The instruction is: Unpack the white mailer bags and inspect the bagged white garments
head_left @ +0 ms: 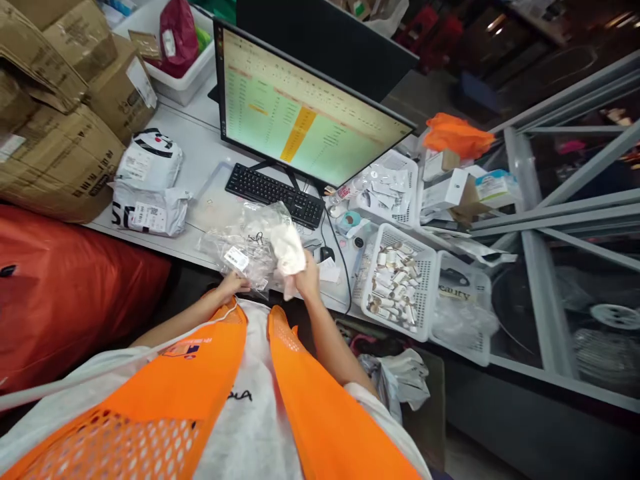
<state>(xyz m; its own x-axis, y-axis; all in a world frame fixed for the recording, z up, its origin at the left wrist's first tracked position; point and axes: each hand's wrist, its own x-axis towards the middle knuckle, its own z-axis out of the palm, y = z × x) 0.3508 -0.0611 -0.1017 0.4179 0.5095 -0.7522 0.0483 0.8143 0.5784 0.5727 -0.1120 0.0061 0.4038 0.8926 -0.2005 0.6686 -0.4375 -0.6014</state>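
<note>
A clear plastic bag (250, 230) with a white label (237, 258) lies crumpled at the desk's front edge. My left hand (234, 283) is closed at the bag's lower left edge, its fingers pinching the plastic. In my right hand (307, 273) is a soft cream-white bundle (289, 248), partly against the bag; its exact kind is unclear. Some pinkish material hangs below that bundle. Behind the bag sits a black keyboard (275, 195), and a black mouse (327, 254) lies just right of my right hand.
A monitor (310, 113) showing a spreadsheet stands behind the keyboard. White packed parcels (150, 187) and cardboard boxes (55, 147) are on the left. At right, a white basket (427, 293) holds many small rolls, beside other baskets and a metal frame (530, 173).
</note>
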